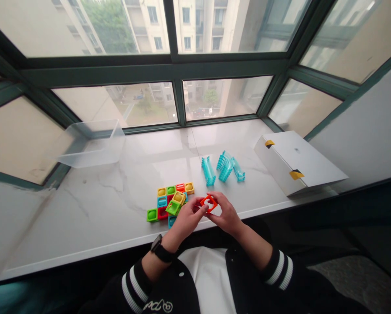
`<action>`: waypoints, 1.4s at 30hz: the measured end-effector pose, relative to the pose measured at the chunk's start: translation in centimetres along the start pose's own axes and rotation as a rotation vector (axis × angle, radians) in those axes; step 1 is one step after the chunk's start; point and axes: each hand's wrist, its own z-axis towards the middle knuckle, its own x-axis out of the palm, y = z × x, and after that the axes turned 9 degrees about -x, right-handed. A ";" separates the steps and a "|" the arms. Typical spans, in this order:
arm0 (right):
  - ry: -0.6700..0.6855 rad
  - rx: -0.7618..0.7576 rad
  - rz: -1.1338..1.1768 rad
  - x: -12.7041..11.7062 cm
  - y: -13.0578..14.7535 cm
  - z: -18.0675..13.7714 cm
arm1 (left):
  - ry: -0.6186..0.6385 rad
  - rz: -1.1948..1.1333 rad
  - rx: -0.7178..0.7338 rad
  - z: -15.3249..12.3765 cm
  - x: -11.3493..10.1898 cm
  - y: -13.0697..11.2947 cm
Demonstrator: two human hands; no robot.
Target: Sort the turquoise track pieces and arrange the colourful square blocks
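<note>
Left hand: your left hand (190, 214) is closed to a pinch, fingers and thumb on the left side of the red block.
Right hand: your right hand (227, 214) has its thumb and fingers drawn in on the right side of the same block, with a gap towards the palm.
Red block: the red block (214, 201) is held between your fingertips, just below and right of the frame's centre; its middle is hollow.
Coloured blocks: the coloured blocks (162, 201), in yellow, green, red and blue, lie left of your hands at lower centre; a green one and a yellow one sit tilted on top. Your left hand hides part of this group.
Turquoise pieces: three clear turquoise pieces (226, 166) stand near one another, right of centre, one of them curved.
Plastic bin: the clear plastic bin (90, 159) is at left, near the window (182, 69).
White box: the white box (303, 161), with yellow-and-black tabs (296, 174), is at right.
Worktop: the white worktop (117, 205) carries all these loose items except the red block.
Wrist: you wear a dark watch (162, 249) on the left.
</note>
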 end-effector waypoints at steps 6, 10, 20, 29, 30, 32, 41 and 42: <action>-0.016 0.074 -0.060 -2.3 -2.4 -0.7 | -0.210 0.291 0.229 -0.6 -1.7 -0.4; -0.146 0.180 -0.254 -4.8 -5.7 -1.6 | -0.405 0.434 0.335 -0.7 -4.6 -0.2; -0.198 0.330 -0.508 -6.9 -12.5 -1.6 | -0.459 0.614 0.244 0.0 -7.5 3.7; -0.166 0.258 -0.618 -6.2 -14.2 -1.9 | -0.475 0.622 0.199 0.2 -6.7 6.3; -0.160 0.249 -0.630 -6.2 -14.2 -1.9 | -0.472 0.620 0.196 0.2 -6.6 6.3; -0.151 0.239 -0.648 -6.1 -14.2 -2.0 | -0.469 0.621 0.188 0.1 -6.4 6.4; -0.156 0.218 -0.683 -6.1 -14.5 -2.2 | -0.491 0.639 0.217 0.2 -5.9 6.8; -0.153 0.218 -0.684 -6.1 -14.5 -2.2 | -0.492 0.641 0.216 0.2 -5.9 6.8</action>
